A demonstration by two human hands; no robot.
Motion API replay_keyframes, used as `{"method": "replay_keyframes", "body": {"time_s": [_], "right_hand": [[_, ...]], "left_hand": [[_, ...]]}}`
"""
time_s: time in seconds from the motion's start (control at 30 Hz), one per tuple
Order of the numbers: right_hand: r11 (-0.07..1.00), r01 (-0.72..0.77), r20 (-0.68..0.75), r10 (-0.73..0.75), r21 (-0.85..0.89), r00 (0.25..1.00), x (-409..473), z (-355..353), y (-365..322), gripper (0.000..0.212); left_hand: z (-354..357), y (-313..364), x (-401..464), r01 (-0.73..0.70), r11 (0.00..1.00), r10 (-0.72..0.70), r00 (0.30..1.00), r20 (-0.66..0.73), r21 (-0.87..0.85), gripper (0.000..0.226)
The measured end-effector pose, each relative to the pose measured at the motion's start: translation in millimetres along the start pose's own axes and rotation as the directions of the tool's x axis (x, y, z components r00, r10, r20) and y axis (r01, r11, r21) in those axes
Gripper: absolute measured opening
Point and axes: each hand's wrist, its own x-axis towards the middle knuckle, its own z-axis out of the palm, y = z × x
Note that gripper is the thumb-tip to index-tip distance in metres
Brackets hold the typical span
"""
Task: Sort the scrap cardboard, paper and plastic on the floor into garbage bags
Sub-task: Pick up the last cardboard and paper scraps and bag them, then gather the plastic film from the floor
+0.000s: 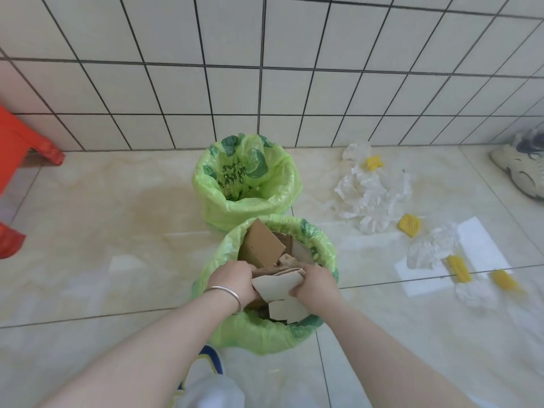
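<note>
Both forearms reach down; left hand [232, 279] and right hand [316, 282] have fingers [297, 291] clamped on cardboard scrap [278, 285] over the nearer bag [265, 334]; already crammed, it may spill or tear; plastic scraps [368, 198] lie well right.

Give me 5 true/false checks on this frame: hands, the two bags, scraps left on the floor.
1. Both hands grip one cardboard piece over the near bag. True: the left hand and right hand hold the cardboard above the near bag.
2. The far bag is packed with cardboard. False: the far bag looks almost empty.
3. Plastic wrap lies on the floor to the right of the bags. True: crumpled plastic sits there.
4. The yellow scraps are inside the near bag. False: the yellow scraps lie on the floor among the plastic.
5. The bracelet is on the right wrist. False: the bracelet is on the left wrist.
</note>
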Motion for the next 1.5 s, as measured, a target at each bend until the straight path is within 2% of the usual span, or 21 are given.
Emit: {"method": "replay_keyframes", "body": {"time_s": [0.13,0.23,0.27,0.33,0.43,0.53,0.6,0.7,0.8,0.97,1.07,1.13,1.23,1.33,1.4,1.5], "right_hand": [[0.988,0.101,0.110,-0.088,-0.120,0.990,-0.2,-20.6,-1.0,0.053],[0.987,0.145,0.124,-0.135,-0.075,0.983,-4.0,-36.3,-1.9,0.076],[0.988,0.152,0.116,-0.146,-0.042,0.983,-5.1,-40.0,-2.8,0.084],[0.983,0.184,0.058,-0.183,-0.006,0.981,-8.4,-44.2,-7.7,0.090],[0.968,0.247,-0.063,-0.250,-0.053,0.966,-11.0,-36.6,-14.9,0.072],[0.953,0.273,-0.162,-0.293,-0.134,0.942,-10.5,-28.6,-19.5,0.051],[0.942,0.278,-0.185,-0.311,-0.186,0.932,-8.4,-23.2,-20.1,0.046],[0.919,0.250,-0.149,-0.305,-0.305,0.940,-7.9,-4.7,-20.4,0.051],[0.909,0.223,-0.103,-0.274,-0.352,0.956,-9.2,20.4,-18.8,0.062],[0.965,0.173,-0.093,-0.194,-0.197,0.977,-5.4,21.2,-16.3,0.075],[0.979,0.196,-0.026,-0.198,-0.049,0.980,-19.2,4.6,-10.0,0.078],[0.979,0.192,-0.066,-0.188,0.071,0.980,-31.8,-10.1,-2.1,0.067],[0.942,0.104,-0.202,-0.039,0.320,0.979,-51.3,-38.2,20.6,0.038],[0.796,0.031,-0.218,0.128,0.604,0.967,-70.5,-68.8,55.6,0.015],[0.723,0.012,-0.241,0.214,0.691,0.947,-86.5,-89.1,85.4,0.007],[0.709,0.010,-0.302,0.287,0.705,0.909,-113.9,-114.3,135.4,0.012]], "left_hand": [[-24.5,-2.5,-5.0,-0.103,0.971,0.146,0.971,0.192,-0.215,0.060],[-47.9,-1.8,-11.3,-0.148,0.963,0.211,0.934,0.288,-0.227,0.083],[-52.3,-1.2,-11.5,-0.145,0.956,0.219,0.932,0.290,-0.256,0.082],[-56.0,2.8,-11.0,-0.113,0.921,0.217,0.943,0.251,-0.373,0.066],[-51.8,11.2,-11.5,-0.033,0.850,0.156,0.969,0.190,-0.526,0.035],[-44.7,11.5,-10.4,-0.144,0.912,0.189,0.979,0.081,-0.384,0.039],[-37.0,8.6,-7.7,-0.235,0.952,0.246,0.969,0.033,-0.197,0.037],[-14.9,4.5,-2.1,-0.234,0.951,0.215,0.970,0.112,0.202,0.033],[6.9,3.4,-3.2,-0.231,0.872,0.161,0.968,0.193,0.432,0.036],[-4.7,11.7,-6.0,-0.224,0.810,0.136,0.971,0.197,0.542,0.042],[-33.8,33.0,-17.7,-0.186,0.801,0.143,0.982,0.121,0.568,0.050],[-51.0,56.9,-26.6,-0.194,0.786,0.216,0.976,0.034,0.587,0.042],[-63.7,107.3,-39.9,-0.252,0.770,0.320,0.947,-0.012,0.586,0.032],[-62.2,161.6,-49.7,-0.331,0.764,0.388,0.922,0.016,0.554,0.032],[-55.8,198.1,-54.1,-0.372,0.763,0.407,0.912,0.054,0.528,0.033],[-38.6,252.2,-56.1,-0.413,0.776,0.417,0.903,0.104,0.476,0.032]]}}
